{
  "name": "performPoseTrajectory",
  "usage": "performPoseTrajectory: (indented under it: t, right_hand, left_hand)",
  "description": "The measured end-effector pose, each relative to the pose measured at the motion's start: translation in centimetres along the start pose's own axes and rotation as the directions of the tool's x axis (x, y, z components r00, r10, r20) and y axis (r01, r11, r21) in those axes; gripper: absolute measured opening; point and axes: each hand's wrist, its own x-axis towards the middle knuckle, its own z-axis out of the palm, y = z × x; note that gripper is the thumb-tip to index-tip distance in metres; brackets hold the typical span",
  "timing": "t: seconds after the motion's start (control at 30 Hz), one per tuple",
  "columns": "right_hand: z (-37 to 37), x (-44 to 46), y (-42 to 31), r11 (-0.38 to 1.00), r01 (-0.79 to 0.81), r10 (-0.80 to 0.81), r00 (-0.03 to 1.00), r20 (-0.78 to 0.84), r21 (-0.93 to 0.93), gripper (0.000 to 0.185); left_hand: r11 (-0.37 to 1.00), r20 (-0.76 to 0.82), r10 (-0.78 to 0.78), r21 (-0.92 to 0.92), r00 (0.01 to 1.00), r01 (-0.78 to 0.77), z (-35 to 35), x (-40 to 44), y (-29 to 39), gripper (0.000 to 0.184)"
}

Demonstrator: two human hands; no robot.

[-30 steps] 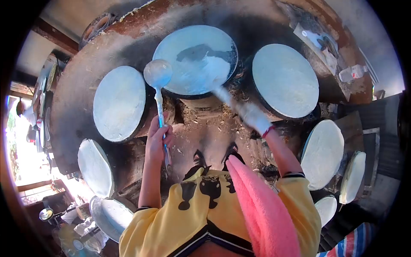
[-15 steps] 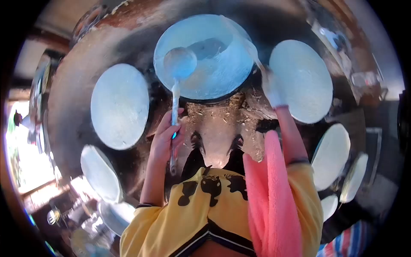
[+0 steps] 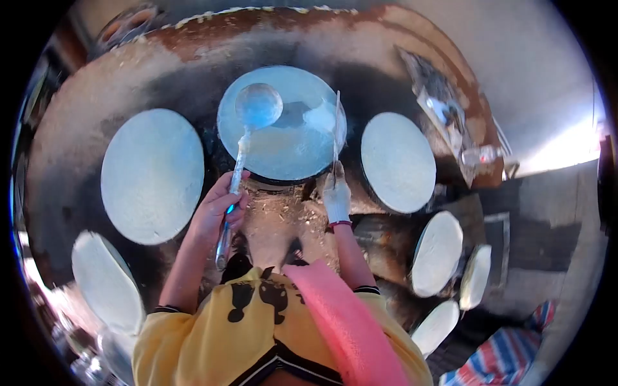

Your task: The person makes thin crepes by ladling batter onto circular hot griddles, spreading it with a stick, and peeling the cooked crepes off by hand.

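The right hand (image 3: 337, 198) has moved nearer to the left hand (image 3: 222, 204), fingers grasping a thin scraper (image 3: 337, 122), while left fingers clasp a ladle (image 3: 257, 109), probably bowl-heavy, best held mid-handle.

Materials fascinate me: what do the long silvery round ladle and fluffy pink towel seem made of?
Long silvery round ladle: probably metal; its smooth handle glints. Fluffy pink towel: apparently pile fabric, judging by its matte fuzz; cotton or synthetic, unclear.

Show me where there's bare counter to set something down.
Bare counter lies between the middle white disc and the far rim, and outward from the left disc. Crowded: lower right, where three white rounds bunch together, and the middle white disc, which the ladle and thin blade overlap in view.
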Motion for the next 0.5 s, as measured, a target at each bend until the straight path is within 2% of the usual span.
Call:
performPoseTrajectory:
  t: [0.07, 0.13, 0.17, 0.27, 0.3, 0.4, 0.43, 0.47, 0.5]
  right_hand:
    - [0.0, 1.1, -2.5, 0.978, -0.006, 0.020, 0.998, 0.065, -0.209, 0.040]
    - [0.2, 1.8, -4.6, 0.845, 0.079, 0.055, 0.971, 0.232, -0.529, 0.043]
    - [1.2, 2.2, -2.9, 0.860, 0.232, -0.116, 0.956, 0.268, -0.455, 0.047]
    - [1.8, 2.4, -5.6, 0.856, 0.283, -0.106, 0.915, 0.389, -0.433, 0.046]
    - [1.5, 1.9, -5.5, 0.833, 0.381, -0.182, 0.874, 0.451, -0.401, 0.047]
    - [-1.4, -0.6, -3.4, 0.852, 0.388, -0.267, 0.900, 0.343, -0.353, 0.048]
    - [-1.6, -0.6, 0.4, 0.870, 0.393, -0.377, 0.919, 0.112, -0.297, 0.046]
    - [-3.3, -1.7, 0.3, 0.956, 0.240, -0.243, 0.970, 0.001, -0.171, 0.044]
    - [-3.8, -1.1, 0.2, 0.959, 0.181, -0.165, 0.982, 0.092, -0.217, 0.046]
  left_hand:
    - [0.999, -0.056, 0.053, -0.007, 0.997, -0.054, 0.1, -2.0, -0.3, 0.036]
    - [0.995, -0.125, 0.093, -0.026, 0.988, -0.097, 0.5, -4.1, -1.7, 0.035]
    - [0.989, -0.218, 0.110, -0.070, 0.970, -0.128, 1.7, -5.4, -2.1, 0.035]
    - [0.969, -0.248, 0.230, -0.029, 0.941, -0.244, 2.7, -7.7, -4.7, 0.035]
    - [0.964, -0.280, 0.235, -0.053, 0.931, -0.259, 3.0, -8.5, -5.2, 0.035]
    - [0.961, -0.286, 0.241, -0.063, 0.927, -0.269, 2.8, -10.3, -5.9, 0.035]
    - [0.958, -0.264, 0.265, -0.039, 0.927, -0.285, 2.3, -11.0, -6.4, 0.035]
    - [0.953, -0.242, 0.289, -0.015, 0.926, -0.302, 1.8, -11.3, -6.6, 0.035]
    - [0.955, -0.247, 0.287, -0.009, 0.926, -0.298, 1.5, -11.4, -6.4, 0.035]
